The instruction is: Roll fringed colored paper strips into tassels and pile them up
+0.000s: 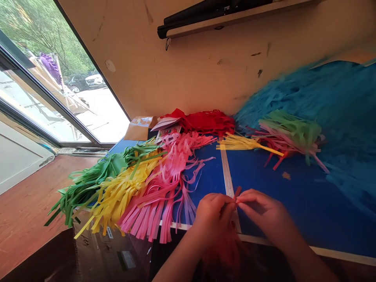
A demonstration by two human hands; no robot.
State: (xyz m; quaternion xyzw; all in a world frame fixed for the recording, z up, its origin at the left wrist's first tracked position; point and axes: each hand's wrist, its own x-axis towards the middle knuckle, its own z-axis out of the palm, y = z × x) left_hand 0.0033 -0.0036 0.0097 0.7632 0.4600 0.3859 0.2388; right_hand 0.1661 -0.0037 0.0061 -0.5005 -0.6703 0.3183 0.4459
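Note:
Above the table's front edge, my left hand [213, 213] and my right hand [263, 213] meet, both pinching the narrow top of a red tassel [237, 192]. A short red end pokes up between the fingertips. Blurred, dark red strands hang below my left hand, partly hidden by it. Left of my hands lie bunches of fringed strips: pink [173, 164], yellow [120, 192] and green [108, 168], their ends draping over the edge. Farther back on the right, a yellow tassel [242, 141] lies beside a pile of green, pink and red tassels [296, 135].
A blue table [264, 176] with a pale metal seam stands against the wall. Red fringe [208, 122] and a brown envelope [141, 128] lie at the back. Blue fringe [317, 94] heaps up on the right. A cardboard box [111, 254] sits below the front left.

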